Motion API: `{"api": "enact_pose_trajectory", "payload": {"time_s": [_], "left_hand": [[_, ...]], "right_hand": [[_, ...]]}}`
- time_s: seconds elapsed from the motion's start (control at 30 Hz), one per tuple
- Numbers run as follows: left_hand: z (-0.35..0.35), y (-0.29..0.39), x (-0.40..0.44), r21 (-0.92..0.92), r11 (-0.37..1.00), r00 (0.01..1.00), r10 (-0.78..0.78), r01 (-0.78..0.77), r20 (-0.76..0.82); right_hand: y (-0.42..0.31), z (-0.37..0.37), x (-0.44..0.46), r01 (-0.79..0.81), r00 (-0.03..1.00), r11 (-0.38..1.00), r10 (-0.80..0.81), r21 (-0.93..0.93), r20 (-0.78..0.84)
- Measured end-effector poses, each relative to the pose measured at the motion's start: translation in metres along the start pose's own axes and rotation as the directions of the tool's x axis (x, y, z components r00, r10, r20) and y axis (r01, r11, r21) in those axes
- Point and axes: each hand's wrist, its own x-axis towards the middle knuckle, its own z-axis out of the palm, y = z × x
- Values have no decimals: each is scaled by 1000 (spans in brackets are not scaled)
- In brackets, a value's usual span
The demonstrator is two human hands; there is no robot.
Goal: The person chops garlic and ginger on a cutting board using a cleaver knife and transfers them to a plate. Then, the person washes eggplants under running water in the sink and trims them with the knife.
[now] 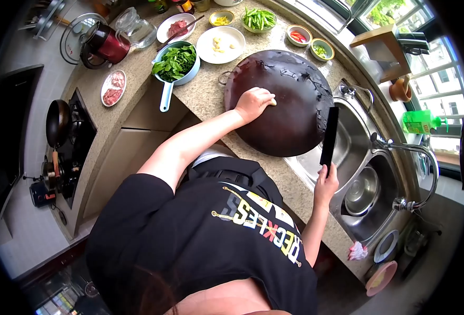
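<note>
My left hand (254, 104) rests on the round dark cutting board (279, 128), fingers curled together. A small pale bit shows at its fingertips; what it is I cannot make out. In my right hand (326, 181) is a cleaver (330, 137), gripped by its handle. Its dark, straight-ended blade points away from me, at the board's right edge beside the sink. Dark wet-looking marks run along the board's far right part.
A double sink (355, 142) with a metal bowl (362, 191) and curved faucet (426, 157) lies right. Behind the board stand a white plate of garlic (237, 46), green peppers (259, 19) and small bowls. Leafy greens (175, 62) and a meat plate (114, 88) are left.
</note>
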Motion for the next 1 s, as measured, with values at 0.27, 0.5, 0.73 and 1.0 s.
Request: {"api": "enact_pose_trajectory", "payload": {"time_s": [0.27, 0.5, 0.73, 1.0], "left_hand": [[6, -11, -1, -32, 992, 988, 116, -120, -103], [4, -16, -2, -126, 987, 988, 89, -105, -125], [5, -14, 1, -138, 984, 989, 94, -109, -113], [6, -16, 2, -137, 984, 990, 100, -114, -104]], "right_hand": [[-63, 26, 13, 111, 963, 993, -97, -42, 253], [-100, 29, 27, 269, 903, 944, -177, -193, 391], [-108, 30, 41, 347, 845, 878, -140, -330, 516], [-81, 70, 52, 342, 839, 905, -172, -253, 517]]}}
